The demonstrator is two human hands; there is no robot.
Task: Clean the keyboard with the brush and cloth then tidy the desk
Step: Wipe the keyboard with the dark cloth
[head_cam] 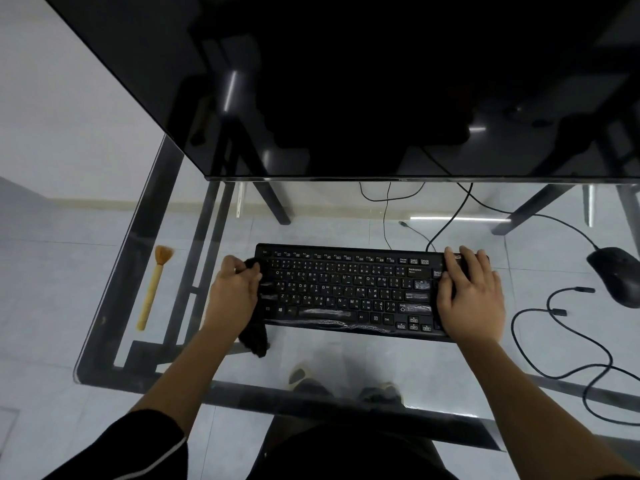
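Observation:
A black keyboard (pixel 346 289) lies flat in the middle of the glass desk (pixel 381 362). My left hand (pixel 235 289) is closed around a black cloth (pixel 255 336) at the keyboard's left end; the cloth hangs down past the front edge. My right hand (pixel 471 292) rests palm down on the keyboard's right end, fingers spread, covering the number pad. A brush (pixel 153 289) with a pale wooden handle and orange bristles lies on the desk to the far left, bristles pointing away from me, apart from both hands.
A large dark monitor (pixel 346 81) stands behind the keyboard. A black mouse (pixel 616 275) sits at the right edge. Loose black cables (pixel 554 341) loop over the desk's right side. The desk's left edge (pixel 114 271) is close to the brush. My legs and feet show through the glass.

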